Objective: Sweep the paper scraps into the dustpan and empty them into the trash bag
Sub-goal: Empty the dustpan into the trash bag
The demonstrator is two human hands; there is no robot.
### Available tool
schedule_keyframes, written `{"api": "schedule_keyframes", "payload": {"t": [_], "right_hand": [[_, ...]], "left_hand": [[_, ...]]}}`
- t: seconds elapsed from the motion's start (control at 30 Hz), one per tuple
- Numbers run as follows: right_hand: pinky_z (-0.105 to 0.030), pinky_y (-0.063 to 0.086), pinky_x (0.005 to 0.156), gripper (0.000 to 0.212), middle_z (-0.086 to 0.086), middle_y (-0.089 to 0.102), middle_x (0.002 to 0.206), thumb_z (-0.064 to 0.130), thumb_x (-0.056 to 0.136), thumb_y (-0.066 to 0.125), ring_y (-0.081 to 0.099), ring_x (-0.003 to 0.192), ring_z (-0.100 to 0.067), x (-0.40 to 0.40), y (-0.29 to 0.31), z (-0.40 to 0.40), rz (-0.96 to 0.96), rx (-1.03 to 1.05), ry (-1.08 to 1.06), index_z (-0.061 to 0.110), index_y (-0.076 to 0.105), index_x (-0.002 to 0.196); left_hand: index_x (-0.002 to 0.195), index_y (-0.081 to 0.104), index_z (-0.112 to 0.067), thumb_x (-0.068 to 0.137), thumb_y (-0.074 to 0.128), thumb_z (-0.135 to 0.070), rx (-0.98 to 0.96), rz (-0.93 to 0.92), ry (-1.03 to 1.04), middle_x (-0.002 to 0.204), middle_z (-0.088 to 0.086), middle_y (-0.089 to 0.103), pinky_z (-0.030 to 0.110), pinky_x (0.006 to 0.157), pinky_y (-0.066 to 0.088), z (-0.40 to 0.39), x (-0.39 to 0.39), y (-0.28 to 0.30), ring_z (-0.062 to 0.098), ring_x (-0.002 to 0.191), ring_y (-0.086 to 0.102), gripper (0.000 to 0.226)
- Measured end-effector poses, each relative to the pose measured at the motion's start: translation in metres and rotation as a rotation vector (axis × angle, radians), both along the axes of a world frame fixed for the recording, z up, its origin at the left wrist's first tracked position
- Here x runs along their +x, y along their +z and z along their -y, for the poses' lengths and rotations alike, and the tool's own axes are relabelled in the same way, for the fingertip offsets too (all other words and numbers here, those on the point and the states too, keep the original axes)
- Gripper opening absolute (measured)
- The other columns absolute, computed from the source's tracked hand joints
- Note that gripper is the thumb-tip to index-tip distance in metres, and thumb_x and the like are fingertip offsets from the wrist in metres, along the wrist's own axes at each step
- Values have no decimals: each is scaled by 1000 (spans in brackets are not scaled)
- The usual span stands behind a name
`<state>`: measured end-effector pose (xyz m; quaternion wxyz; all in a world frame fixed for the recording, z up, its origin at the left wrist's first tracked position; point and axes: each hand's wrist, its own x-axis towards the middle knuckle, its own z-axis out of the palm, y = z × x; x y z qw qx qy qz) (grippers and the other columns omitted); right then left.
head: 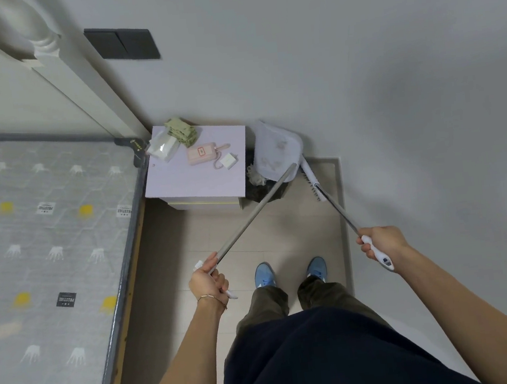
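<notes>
My left hand (207,279) grips the end of the dustpan's long grey handle (249,220). The white dustpan (276,150) is raised and tipped over the black trash bag (260,191), which stands between the bedside table and the wall. A crumpled paper scrap (255,174) lies at the bag's mouth under the pan. My right hand (379,241) holds the white grip of the broom, whose dark handle (336,206) runs down to the broom head (309,179) beside the bag, close to the wall. The two handles do not touch.
A pale bedside table (182,180) carries tissue packs, a pink pouch and a white charger. The bed with a patterned mattress (48,244) fills the left. A grey wall runs along the right. My blue shoes (290,271) stand on beige floor tiles.
</notes>
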<state>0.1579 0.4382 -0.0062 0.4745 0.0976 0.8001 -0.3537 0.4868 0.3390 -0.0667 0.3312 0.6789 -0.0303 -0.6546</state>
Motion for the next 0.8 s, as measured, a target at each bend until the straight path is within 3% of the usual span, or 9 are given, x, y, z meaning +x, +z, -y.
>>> {"api": "schedule_keyframes", "payload": {"t": [0.13, 0.2, 0.27, 0.33, 0.43, 0.57, 0.73, 0.8], "right_hand": [[-14, 32, 28, 14, -15, 51, 70, 2, 96, 47, 40, 25, -6, -10, -2, 7, 105, -64, -118, -5, 55, 86], [-13, 33, 28, 19, -15, 49, 69, 3, 96, 46, 40, 25, -6, -16, -4, 7, 115, -60, -146, -4, 54, 81], [-12, 33, 28, 22, -14, 49, 69, 3, 96, 44, 40, 24, -7, -21, -5, 5, 122, -63, -171, -3, 53, 77], [-12, 34, 28, 21, -14, 50, 69, 4, 96, 44, 41, 24, -8, -25, -4, 1, 125, -60, -193, -3, 53, 78], [-13, 36, 29, 21, -13, 51, 67, 8, 94, 47, 42, 25, -8, -31, -2, -7, 105, -52, -213, -4, 56, 80], [-14, 36, 29, 22, -14, 51, 69, 10, 90, 48, 42, 27, -9, -35, 3, -20, 92, -53, -245, -5, 57, 77], [-13, 34, 27, 16, -16, 52, 70, 5, 86, 45, 41, 26, -8, -34, 17, -25, 95, -73, -296, -3, 54, 76], [-13, 34, 27, 16, -15, 51, 71, 4, 87, 43, 40, 25, -7, -34, 22, -28, 124, -92, -324, -2, 52, 76]], "left_hand": [[97, 72, -7, 84, 53, -3, -102, 179, -267, 50, 3, 36, 18, 37, 24, 9, 4, 17, 10, 32, 24, 23], [92, 74, -7, 84, 56, -2, -200, 272, -413, 60, 7, 53, 21, 42, 32, 13, 1, 25, 12, 36, 32, 20], [87, 75, -6, 81, 61, -1, -309, 361, -537, 82, 7, 69, 30, 56, 42, 18, -2, 33, 16, 51, 46, 17], [87, 76, -8, 79, 64, 0, -397, 451, -678, 89, 9, 72, 30, 63, 44, 22, -6, 40, 21, 63, 53, 16], [93, 76, -7, 80, 67, -4, -469, 543, -868, 75, 15, 70, 24, 53, 38, 28, -11, 45, 19, 54, 46, 17], [99, 75, -11, 81, 66, -12, -604, 681, -1176, 53, -2, 58, 19, 47, 36, 43, -22, 59, 11, 44, 41, 21], [69, 68, -13, 74, 60, -21, -882, 899, -1523, 54, 7, 62, 38, 51, 50, 73, -39, 90, 28, 53, 55, 13], [67, 63, -13, 71, 58, -25, -981, 961, -1650, 57, 8, 63, 38, 54, 51, 84, -52, 100, 30, 58, 57, 13]]}}
